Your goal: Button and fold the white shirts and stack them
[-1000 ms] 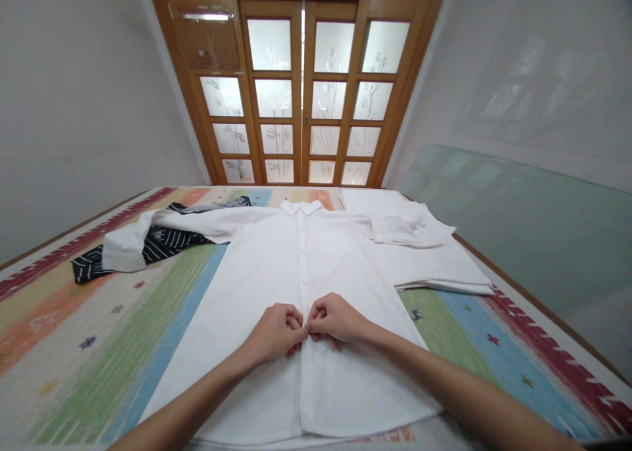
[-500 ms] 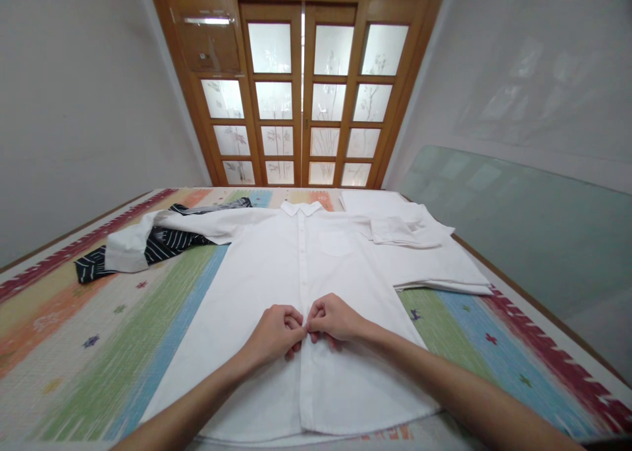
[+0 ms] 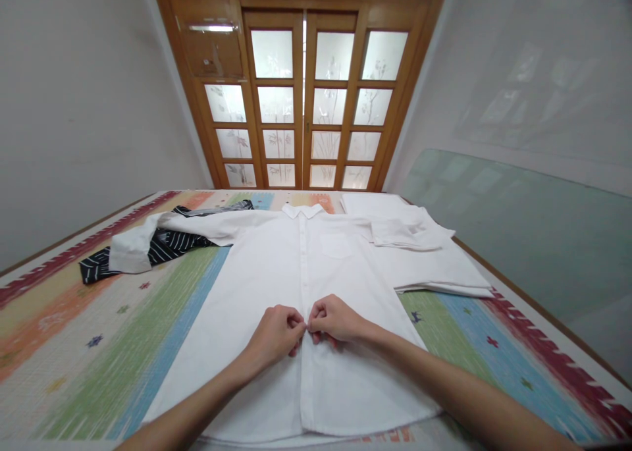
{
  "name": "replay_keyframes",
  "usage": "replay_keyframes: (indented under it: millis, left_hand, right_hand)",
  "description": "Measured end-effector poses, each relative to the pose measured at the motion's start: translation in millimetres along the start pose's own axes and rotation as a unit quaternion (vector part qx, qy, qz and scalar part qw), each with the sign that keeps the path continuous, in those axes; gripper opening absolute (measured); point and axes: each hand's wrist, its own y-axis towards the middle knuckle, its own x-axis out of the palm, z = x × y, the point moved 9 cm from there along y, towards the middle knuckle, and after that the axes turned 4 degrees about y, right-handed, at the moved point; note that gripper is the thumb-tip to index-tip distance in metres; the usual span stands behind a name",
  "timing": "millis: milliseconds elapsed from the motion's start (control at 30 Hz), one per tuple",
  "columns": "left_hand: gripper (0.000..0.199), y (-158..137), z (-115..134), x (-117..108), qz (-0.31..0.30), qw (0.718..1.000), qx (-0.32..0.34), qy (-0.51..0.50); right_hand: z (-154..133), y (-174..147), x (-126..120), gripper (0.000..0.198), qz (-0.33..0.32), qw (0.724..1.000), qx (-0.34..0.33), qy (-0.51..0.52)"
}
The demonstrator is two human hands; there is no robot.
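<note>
A white button-up shirt (image 3: 266,273) lies front side up before me, its collar (image 3: 303,211) at the far end and its hem close to me. My left hand (image 3: 281,331) pinches the button placket from the left, thumb and fingers together. From the right, my right hand (image 3: 332,319) pinches the same strip, and the fingertips of both hands almost meet. The button under my fingers is hidden. Above my hands the placket runs straight up to the collar. The left-side sleeve (image 3: 131,245) is spread out and bent, while the other sleeve (image 3: 402,232) is folded over.
Under the left-side sleeve lies a black-and-white striped cloth (image 3: 172,241). Folded white cloth (image 3: 439,266) lies at the right, partly beneath the shirt. A colourful striped cover (image 3: 123,345) spreads below everything. A pale green panel (image 3: 518,214) stands along the right edge; wooden glass doors (image 3: 303,102) are at the back.
Both hands stay at the same spot on the placket, with only slight finger movement. The view has tilted up a little. The shirt lies as before.
</note>
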Motion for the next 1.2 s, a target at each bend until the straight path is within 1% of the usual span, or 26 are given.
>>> replay_keyframes:
  millis: [200,367,633,800,967,1200]
  left_hand:
    - [0.016,5.3,-9.7,6.0,0.009,0.999,-0.013,-0.032]
    - [0.014,5.3,-10.0,7.2,0.005,0.998,-0.02,-0.054]
    - [0.016,3.2,-4.0,4.7,0.012,0.999,0.0,-0.03]
    - [0.013,4.5,-0.7,-2.0,0.036,0.999,0.015,0.004]
    - [0.012,8.1,-8.2,1.8,0.021,0.999,0.009,-0.04]
    - [0.009,10.8,-20.7,6.3,0.006,0.995,-0.031,-0.091]
  right_hand:
    - [-3.5,-1.9,-0.1,0.007,0.001,1.0,-0.011,-0.009]
    - [-4.9,-2.6,-1.6,0.007,0.014,1.0,-0.014,-0.022]
    - [-3.3,-0.5,1.9,0.005,0.002,0.999,-0.029,-0.012]
    - [-1.8,0.0,2.1,0.005,-0.009,0.999,-0.037,-0.009]
    - [-3.2,-1.5,1.9,0.005,-0.02,0.999,-0.034,0.0]
    - [-6.6,-7.1,-1.7,0.009,-0.016,0.999,-0.025,-0.017]
